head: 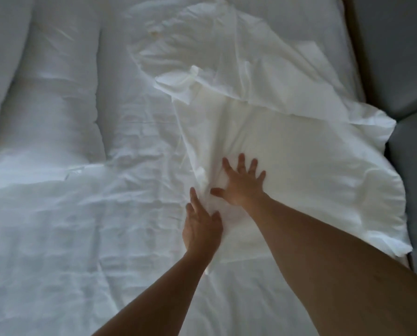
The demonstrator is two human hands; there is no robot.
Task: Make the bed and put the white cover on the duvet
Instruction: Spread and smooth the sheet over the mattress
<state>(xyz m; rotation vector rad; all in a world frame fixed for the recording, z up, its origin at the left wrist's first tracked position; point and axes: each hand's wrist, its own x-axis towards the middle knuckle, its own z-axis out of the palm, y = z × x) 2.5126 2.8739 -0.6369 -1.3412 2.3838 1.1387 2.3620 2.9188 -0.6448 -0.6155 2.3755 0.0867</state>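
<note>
A white pillow with a frilled edge [311, 161] lies on the right side of the bed. My right hand [241, 183] presses flat on its left part with the fingers spread. My left hand [201, 226] lies beside it, and its fingers hold a fold of white cloth at the pillow's left edge. A crumpled white cover [226, 59] lies over the pillow's far end. The bed is spread with a creased white sheet [81, 226].
Two long white pillows [52, 98] lie lengthwise at the left of the bed. A grey padded panel [401, 57] runs along the bed's right side, close to the pillow's frill.
</note>
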